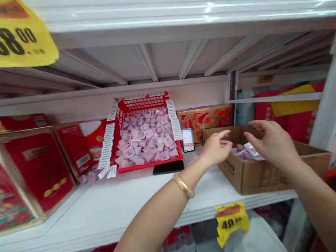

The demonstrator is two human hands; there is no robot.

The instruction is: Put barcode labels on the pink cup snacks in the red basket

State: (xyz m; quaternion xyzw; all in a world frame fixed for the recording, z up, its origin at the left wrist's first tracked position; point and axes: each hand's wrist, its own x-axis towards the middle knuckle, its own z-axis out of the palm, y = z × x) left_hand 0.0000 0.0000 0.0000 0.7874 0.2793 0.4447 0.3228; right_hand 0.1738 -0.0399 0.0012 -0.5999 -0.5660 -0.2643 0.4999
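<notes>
"Head view shows both hands; are they holding anything?"

"Nothing that I can see. The left hand (pixel 217 148), fingers loosely parted, is by the left side of the cardboard box (pixel 265 179); whether it touches, I can't tell. The right hand (pixel 274 142) is over the box, thumb and fingers spread."

"And the small pink packs (pixel 251 149)?"

"Some lie in that box, near the right hand. Many more fill the red basket (pixel 147 166), farther left on the white shelf (pixel 105 204)."
</notes>
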